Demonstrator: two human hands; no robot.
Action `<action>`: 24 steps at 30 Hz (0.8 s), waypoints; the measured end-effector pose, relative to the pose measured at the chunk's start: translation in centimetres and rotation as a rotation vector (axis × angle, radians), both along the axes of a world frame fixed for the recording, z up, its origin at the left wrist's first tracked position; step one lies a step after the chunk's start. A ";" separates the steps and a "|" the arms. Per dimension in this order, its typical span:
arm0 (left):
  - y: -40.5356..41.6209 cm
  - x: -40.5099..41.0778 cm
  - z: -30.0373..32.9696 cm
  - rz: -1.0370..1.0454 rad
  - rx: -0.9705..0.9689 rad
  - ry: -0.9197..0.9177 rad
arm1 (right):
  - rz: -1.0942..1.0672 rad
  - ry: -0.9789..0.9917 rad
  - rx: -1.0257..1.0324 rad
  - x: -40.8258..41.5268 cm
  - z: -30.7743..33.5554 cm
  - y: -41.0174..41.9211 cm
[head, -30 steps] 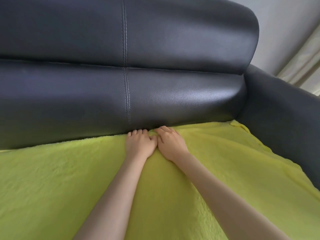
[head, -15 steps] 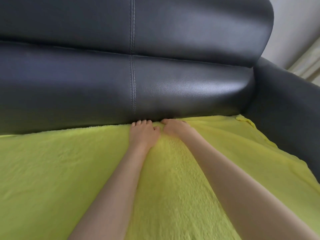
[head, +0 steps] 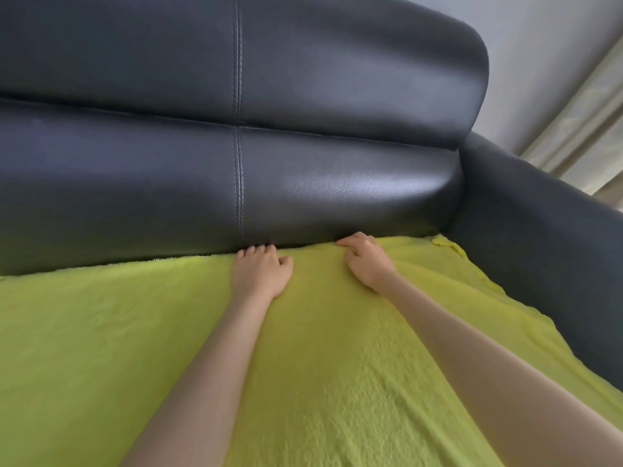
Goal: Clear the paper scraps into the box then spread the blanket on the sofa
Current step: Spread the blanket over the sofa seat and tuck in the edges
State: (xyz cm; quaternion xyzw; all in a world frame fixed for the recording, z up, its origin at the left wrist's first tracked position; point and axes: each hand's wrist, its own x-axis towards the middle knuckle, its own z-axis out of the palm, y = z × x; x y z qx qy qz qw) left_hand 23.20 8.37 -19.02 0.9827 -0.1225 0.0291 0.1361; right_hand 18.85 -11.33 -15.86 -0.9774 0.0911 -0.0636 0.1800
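We press our left hand and right hand, fingers curled into the lime blanket (back edge, twelve o'clock), against the black leather sofa.

No text, label, brand, number or sign can be read anywhere in the head view
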 end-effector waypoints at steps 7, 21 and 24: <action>0.0 0.2 -0.3 0.004 0.003 -0.016 | -0.003 -0.068 -0.026 0.4 -0.7 0.1; 0.0 0.2 -0.2 -0.010 0.022 -0.005 | -0.118 0.441 -0.206 3.1 0.9 1.4; 0.1 0.1 -0.3 -0.021 0.018 0.005 | -0.157 0.475 -0.214 3.8 1.3 2.2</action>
